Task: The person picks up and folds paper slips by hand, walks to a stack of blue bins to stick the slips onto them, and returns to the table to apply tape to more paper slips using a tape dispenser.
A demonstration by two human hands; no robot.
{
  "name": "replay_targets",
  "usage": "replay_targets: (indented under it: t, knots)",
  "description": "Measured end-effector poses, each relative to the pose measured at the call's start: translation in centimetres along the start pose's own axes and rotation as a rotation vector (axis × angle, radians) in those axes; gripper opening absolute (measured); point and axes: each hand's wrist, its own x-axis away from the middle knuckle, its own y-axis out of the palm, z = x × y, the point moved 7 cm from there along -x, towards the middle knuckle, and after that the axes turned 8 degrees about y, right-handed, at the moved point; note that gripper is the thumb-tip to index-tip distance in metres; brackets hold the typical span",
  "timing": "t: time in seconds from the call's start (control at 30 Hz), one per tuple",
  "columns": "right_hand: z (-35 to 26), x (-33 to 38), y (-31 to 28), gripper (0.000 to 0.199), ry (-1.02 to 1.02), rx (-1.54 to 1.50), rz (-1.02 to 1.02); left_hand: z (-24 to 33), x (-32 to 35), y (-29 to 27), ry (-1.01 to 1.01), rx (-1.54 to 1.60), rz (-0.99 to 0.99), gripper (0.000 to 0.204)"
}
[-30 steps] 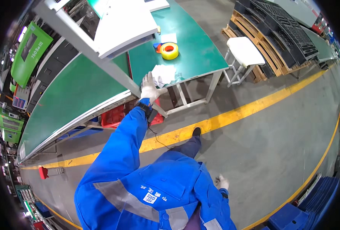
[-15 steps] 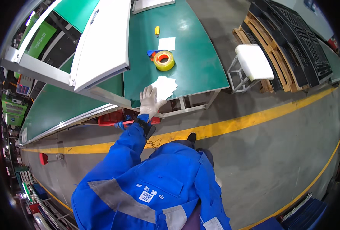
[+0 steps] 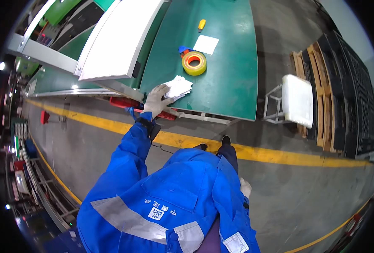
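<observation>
My left hand (image 3: 156, 101), in a pale work glove, rests at the table's near left corner. Its fingers and thumb are apart and touch the left edge of a loose stack of white paper sheets (image 3: 179, 87). Beyond the stack lies a roll of clear yellowish tape (image 3: 201, 67) with an orange core. A blue and red object (image 3: 183, 51), partly hidden by the roll, sits behind it. Farther off are a single white sheet (image 3: 206, 44) and a yellow box cutter (image 3: 201, 25). My right hand (image 3: 245, 188), also gloved, hangs beside my body, its fingers mostly hidden.
The green-topped table (image 3: 233, 84) ends in front of me. A white slanted panel (image 3: 119, 42) on a metal frame stands at its left. To the right are a white-topped stool (image 3: 297, 100) and upright wooden and black pallets (image 3: 343, 92). A red bin (image 3: 123, 102) sits below the table.
My view has turned, shifting the table. My left hand's fingers, formerly stretched flat beside the stack, now bend toward its edge. My right hand shows more at my side.
</observation>
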Motion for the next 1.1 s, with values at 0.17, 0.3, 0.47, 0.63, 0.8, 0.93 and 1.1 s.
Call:
replay_targets:
  t: [0.17,0.3,0.47,0.63,0.8,0.93,1.1]
  knots:
    - [-10.9,-5.1,-5.7,0.027,-0.035,0.065,-0.054,2.7,0.5,-1.6,-0.045,-0.052,0.036,0.095]
    - [-25.7,-6.2,-5.6,0.031,-0.314,0.305,-0.095,3.3,2.8,-1.9,-0.141,-0.035,0.050,0.102]
    - [-44.0,2.1,6.6,0.037,-0.958,0.446,-0.285,4.4,9.0,-1.7,-0.333,0.106,0.210,0.094]
    - [-52.5,13.4,23.5,0.049,-1.487,0.687,-0.338,7.7,17.1,-0.2,-0.509,0.274,0.332,0.078]
    - [-53.4,16.1,37.5,0.061,-1.608,1.078,-0.211,10.7,24.2,1.8,-0.768,0.386,0.321,0.062]
    - [-52.8,13.7,43.0,0.055,-1.731,1.229,0.013,11.9,28.5,3.4,-0.905,0.471,0.295,0.055]
    - [-54.5,9.6,41.6,0.045,-1.585,1.113,-0.002,11.7,29.5,3.8,-0.961,0.507,0.254,0.053]
